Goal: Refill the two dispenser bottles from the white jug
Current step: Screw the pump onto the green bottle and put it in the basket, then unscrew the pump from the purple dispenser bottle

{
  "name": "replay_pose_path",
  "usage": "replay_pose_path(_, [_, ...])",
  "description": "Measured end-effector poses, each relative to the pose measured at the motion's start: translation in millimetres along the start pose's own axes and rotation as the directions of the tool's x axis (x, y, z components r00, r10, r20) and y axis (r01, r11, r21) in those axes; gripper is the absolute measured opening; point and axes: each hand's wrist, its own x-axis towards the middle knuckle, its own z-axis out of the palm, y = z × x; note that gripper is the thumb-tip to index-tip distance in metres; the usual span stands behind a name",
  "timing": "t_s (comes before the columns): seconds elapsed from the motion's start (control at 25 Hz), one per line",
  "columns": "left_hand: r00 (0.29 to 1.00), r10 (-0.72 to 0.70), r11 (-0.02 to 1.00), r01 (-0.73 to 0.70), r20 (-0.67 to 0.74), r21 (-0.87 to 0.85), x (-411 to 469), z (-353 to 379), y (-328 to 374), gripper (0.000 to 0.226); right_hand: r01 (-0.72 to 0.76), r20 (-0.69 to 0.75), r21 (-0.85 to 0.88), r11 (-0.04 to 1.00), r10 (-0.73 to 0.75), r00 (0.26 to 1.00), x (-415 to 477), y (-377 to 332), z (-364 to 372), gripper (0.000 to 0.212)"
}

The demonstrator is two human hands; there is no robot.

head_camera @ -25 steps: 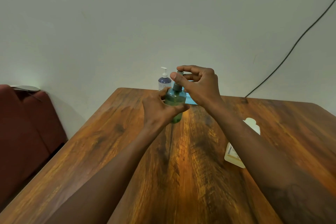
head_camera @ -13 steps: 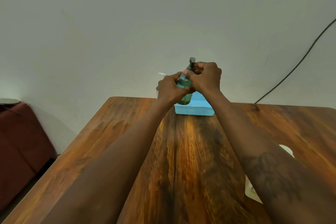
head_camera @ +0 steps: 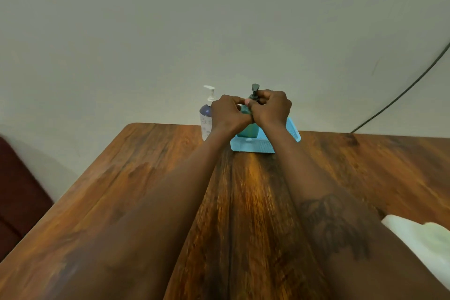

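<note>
A green dispenser bottle point(head_camera: 248, 128) with a dark pump stands upright inside a light blue basket point(head_camera: 253, 145) at the far edge of the table. My left hand point(head_camera: 229, 114) wraps its shoulder. My right hand point(head_camera: 272, 107) grips its dark pump collar. Just left of the basket a clear bottle point(head_camera: 205, 119) with purple liquid and a white pump stands on the table. The white jug point(head_camera: 423, 241) lies on its side at the near right, blurred and partly cut off by the frame.
The wooden table point(head_camera: 146, 190) runs up to a plain wall. A dark red seat point(head_camera: 17, 192) sits beside the table's left edge. A black cable point(head_camera: 401, 95) hangs down the wall at the right.
Both hands carried the green bottle away from me and lowered it into the blue basket. The view has tilted, so the jug now sits lower at the right.
</note>
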Motion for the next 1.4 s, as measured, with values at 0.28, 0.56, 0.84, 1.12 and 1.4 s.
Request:
replay_pose_path(0.28, [0.999, -0.039, 0.999, 0.040, -0.020, 0.026, -7, 3, -26, 0.044, -0.032, 0.114, 0.000, 0.999, 0.032, 0.993, -7, 14, 12, 0.033])
replay_pose_path(0.56, [0.983, 0.023, 0.996, -0.007, -0.184, 0.086, -18, -22, -45, 0.043, -0.046, 0.127, 0.012, 0.999, 0.044, 0.991, -17, 8, 7, 0.054])
replay_pose_path(0.84, [0.948, -0.287, 0.950, 0.300, -0.140, 0.089, 4, -27, -79, 0.119, 0.316, -0.096, 0.044, 0.948, -0.311, 0.945, -28, -29, 6, 0.044])
replay_pose_path(1.12, [0.972, -0.190, 0.980, 0.197, -0.140, 0.037, 9, -22, -86, 0.079, 0.337, 0.071, 0.143, 0.930, -0.350, 0.934, -47, -30, 31, 0.039])
replay_pose_path(1.4, [0.980, 0.082, 0.993, -0.065, -0.182, 0.097, -40, -71, -49, 0.075, 0.176, 0.169, 0.101, 0.979, -0.191, 0.967, -66, -43, 19, 0.058])
